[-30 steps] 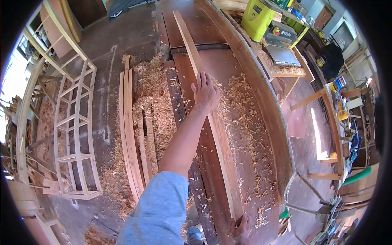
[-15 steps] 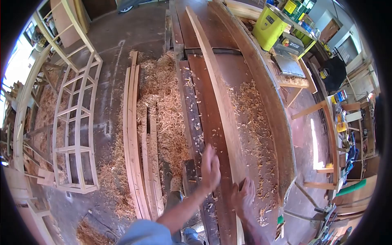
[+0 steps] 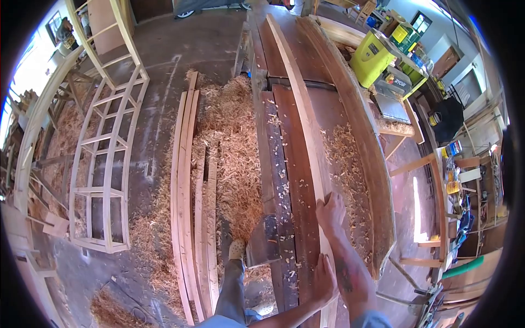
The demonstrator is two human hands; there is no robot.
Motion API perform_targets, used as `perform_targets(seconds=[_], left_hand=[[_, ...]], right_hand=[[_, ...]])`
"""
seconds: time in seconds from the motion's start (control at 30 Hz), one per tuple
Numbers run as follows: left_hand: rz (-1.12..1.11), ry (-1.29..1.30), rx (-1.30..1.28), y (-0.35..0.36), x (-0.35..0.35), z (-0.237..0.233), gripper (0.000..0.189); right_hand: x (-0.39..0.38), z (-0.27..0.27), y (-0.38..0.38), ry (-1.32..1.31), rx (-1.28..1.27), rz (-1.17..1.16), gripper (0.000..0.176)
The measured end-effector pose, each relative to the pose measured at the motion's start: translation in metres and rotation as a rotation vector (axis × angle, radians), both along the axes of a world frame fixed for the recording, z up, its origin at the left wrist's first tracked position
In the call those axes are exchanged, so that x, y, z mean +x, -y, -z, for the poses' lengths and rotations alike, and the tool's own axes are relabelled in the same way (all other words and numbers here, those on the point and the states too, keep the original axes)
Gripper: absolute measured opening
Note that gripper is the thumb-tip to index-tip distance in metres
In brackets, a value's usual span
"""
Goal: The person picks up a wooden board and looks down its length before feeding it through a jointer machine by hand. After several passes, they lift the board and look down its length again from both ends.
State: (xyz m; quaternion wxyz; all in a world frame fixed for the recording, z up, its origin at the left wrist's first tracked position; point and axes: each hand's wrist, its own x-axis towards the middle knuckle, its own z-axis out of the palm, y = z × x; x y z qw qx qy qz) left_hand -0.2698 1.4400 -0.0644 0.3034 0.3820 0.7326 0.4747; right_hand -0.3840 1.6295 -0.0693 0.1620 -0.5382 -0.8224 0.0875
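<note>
A long, pale wooden board point(image 3: 302, 93) runs lengthwise over the brown workbench point(image 3: 298, 180), its narrow edge facing up along the near part. My right hand point(image 3: 331, 212) is closed around the board, thumb on the left side and fingers over the right. Nearer to me, my left hand point(image 3: 326, 280) grips the same board from its left side; part of its fingers is hidden. Wood shavings point(image 3: 347, 158) lie on the bench to the right of the board.
A thick dark slab point(image 3: 363, 158) borders the bench on the right. Several loose boards point(image 3: 185, 147) lie left of the shavings heap point(image 3: 235, 147) on the floor. A pale wooden frame point(image 3: 112, 136) stands at the left. A green planer point(image 3: 374, 57) sits behind right.
My right hand has moved forward along the board. My left hand has come from above the bench onto the board, nearer to me. The view has shifted slightly.
</note>
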Motion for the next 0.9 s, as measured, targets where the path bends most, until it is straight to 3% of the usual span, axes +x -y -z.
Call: perform_targets(seconds=[0.17,0.23,0.27,0.33,0.37,0.43,0.5,0.53,0.57,0.63,0.7,0.77,0.8,0.9], left_hand=[[-0.011,-0.139,-0.019,-0.038,-0.025,0.026,0.084],[-0.012,-0.148,-0.034,-0.056,-0.039,0.025,0.085],[-0.014,-0.163,-0.051,-0.064,-0.049,0.027,0.086],[-0.009,-0.152,-0.072,-0.079,-0.07,0.024,0.088],[-0.02,-0.122,-0.084,-0.088,-0.076,0.024,0.09],[0.022,-0.418,-0.174,-0.111,-0.082,0.049,0.092],[-0.084,-0.197,-0.066,-0.124,-0.103,0.035,0.091],[-0.084,-0.191,-0.059,-0.133,-0.112,0.034,0.091],[-0.099,-0.194,-0.062,-0.144,-0.121,0.037,0.091],[-0.111,-0.196,-0.061,-0.165,-0.141,0.038,0.09],[-0.118,-0.156,-0.049,-0.183,-0.162,0.036,0.091],[-0.104,-0.171,-0.044,-0.2,-0.179,0.039,0.091],[-0.11,-0.181,-0.039,-0.209,-0.188,0.038,0.091],[-0.094,-0.185,-0.089,-0.235,-0.218,0.036,0.092]], right_hand=[[-0.044,-0.001,-0.043,-0.013,0.015,-0.012,0.027],[-0.06,-0.021,-0.054,0.023,-0.295,-0.001,0.044],[-0.058,-0.024,-0.05,0.009,-0.298,0.007,0.044],[-0.044,-0.029,-0.038,-0.113,-0.177,0.022,0.068],[-0.023,-0.032,-0.029,-0.108,-0.18,0.047,0.068],[0.047,-0.037,0.011,-0.249,0.008,-0.157,0.084],[0.113,-0.058,0.072,-0.076,-0.167,-0.079,0.081],[0.157,-0.045,0.105,0.043,-0.12,-0.103,0.082],[0.187,-0.041,0.144,0.036,-0.291,0.045,0.08],[0.241,-0.033,0.21,0.042,-0.371,0.042,0.075],[0.248,-0.035,0.239,0.033,-0.473,0.083,0.073],[0.244,-0.022,0.247,-0.011,-0.236,-0.102,0.062],[0.24,-0.016,0.242,-0.024,-0.239,-0.102,0.062],[0.202,-0.014,0.212,-0.168,-0.17,-0.083,0.034]])
